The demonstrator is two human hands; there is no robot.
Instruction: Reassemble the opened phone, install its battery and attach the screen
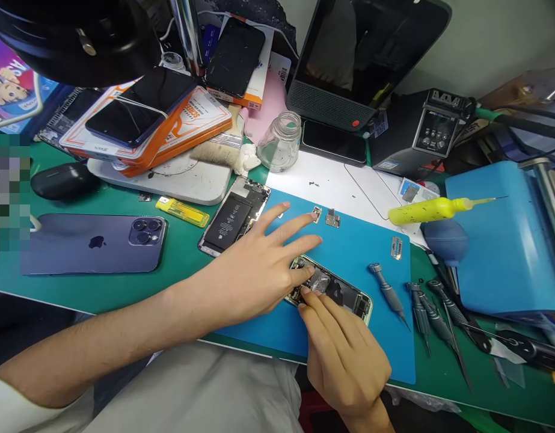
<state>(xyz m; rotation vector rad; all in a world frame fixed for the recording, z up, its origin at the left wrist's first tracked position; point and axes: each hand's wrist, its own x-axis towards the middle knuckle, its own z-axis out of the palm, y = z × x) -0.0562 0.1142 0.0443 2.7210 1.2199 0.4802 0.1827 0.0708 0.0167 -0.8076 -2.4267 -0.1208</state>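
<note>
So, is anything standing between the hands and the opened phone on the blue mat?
Nothing visible. The left hand rests on the phone's left end, and the right hand touches its inside.

L arm (124, 337) comes in from lower left, forearm bare, sleeve (15, 403) at the elbow, stretched diag. up & to the right. L hand (254, 270) palm down, wrist flat, L fingers (295, 225) spread & nearly straight, index reaching furthest fwd, thumb angled down toward the other hand. Nothing gripped. R hand (344, 355) enters from the bottom edge, back of hand up; only the wrist shows, no forearm. R fingers (317, 313) held together, pointing up & left, tips just beside the L thumb, approx. touching. R thumb hidden under the hand, so can't tell if it pinches.
</note>
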